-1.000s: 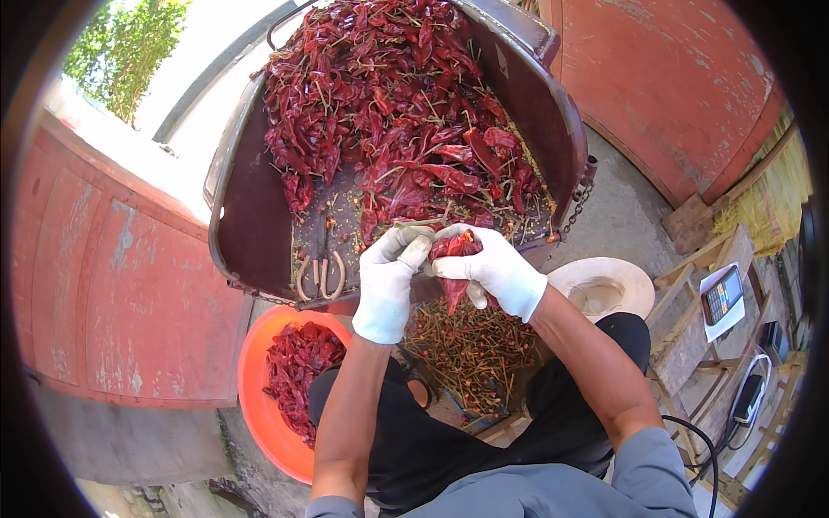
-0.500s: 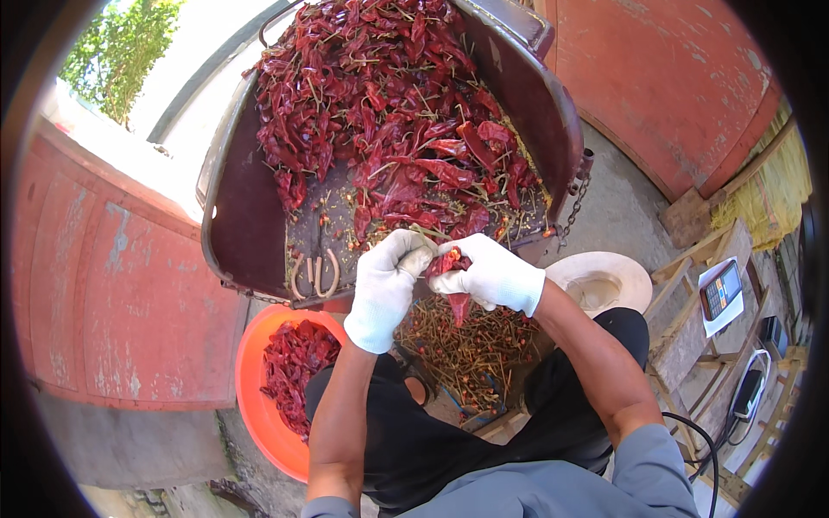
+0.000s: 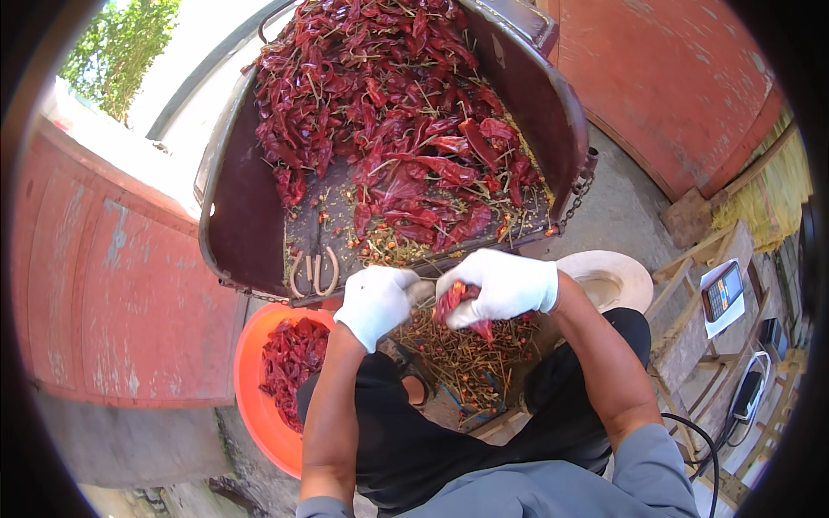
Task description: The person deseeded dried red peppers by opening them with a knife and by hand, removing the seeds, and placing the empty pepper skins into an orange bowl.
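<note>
White gloves cover both hands. My right hand (image 3: 504, 289) is closed round a dried red chilli pepper (image 3: 452, 299), whose torn end shows orange inside. Just left of it, fingertips toward the pepper, is my left hand (image 3: 376, 302). Its fingers are pressed together and slightly blurred; whatever they pinch is too small to make out. Beyond the hands, a heap of dried red chillies (image 3: 371, 95) fills much of a dark red metal cart bed (image 3: 233, 229). Below the hands lies a pile of pale stems (image 3: 471, 367).
An orange basin (image 3: 259, 414) of red chilli pieces stands left of my legs. To the right are a pale round hat-like object (image 3: 609, 278), a wooden rack (image 3: 678, 332) and a keypad device (image 3: 722, 291) on white paper. Red metal panels (image 3: 112, 293) flank the cart.
My hands have drawn apart and come slightly nearer to me. The chilli pepper has stayed in my right hand, while my left has pulled away to the left.
</note>
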`<state>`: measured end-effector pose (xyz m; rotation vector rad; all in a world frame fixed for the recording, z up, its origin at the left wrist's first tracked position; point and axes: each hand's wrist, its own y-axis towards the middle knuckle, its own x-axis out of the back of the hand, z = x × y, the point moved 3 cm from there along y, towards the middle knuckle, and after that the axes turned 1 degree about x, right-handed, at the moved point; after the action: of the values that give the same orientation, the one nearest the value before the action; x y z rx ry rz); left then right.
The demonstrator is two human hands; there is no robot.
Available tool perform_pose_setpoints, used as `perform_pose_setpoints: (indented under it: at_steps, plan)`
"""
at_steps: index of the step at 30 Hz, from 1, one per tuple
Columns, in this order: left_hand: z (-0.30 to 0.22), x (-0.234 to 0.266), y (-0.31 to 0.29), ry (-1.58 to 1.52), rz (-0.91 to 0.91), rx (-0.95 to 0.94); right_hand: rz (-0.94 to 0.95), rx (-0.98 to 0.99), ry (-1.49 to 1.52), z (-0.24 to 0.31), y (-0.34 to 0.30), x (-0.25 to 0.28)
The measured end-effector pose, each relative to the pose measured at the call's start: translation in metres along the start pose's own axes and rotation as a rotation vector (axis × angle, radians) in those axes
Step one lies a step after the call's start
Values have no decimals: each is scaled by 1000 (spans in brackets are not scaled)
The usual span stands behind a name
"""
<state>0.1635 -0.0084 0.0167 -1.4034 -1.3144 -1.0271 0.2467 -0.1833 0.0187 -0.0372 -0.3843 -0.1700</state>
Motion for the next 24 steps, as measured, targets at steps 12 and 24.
perform_pose_setpoints:
  at_steps: [12,24]
  plan:
    - [16,-17,78,286,-433,-68,-557,-311,451,0,-10,26]
    - [34,-8,83,260,-579,65,-587,-298,441,-10,-6,25]
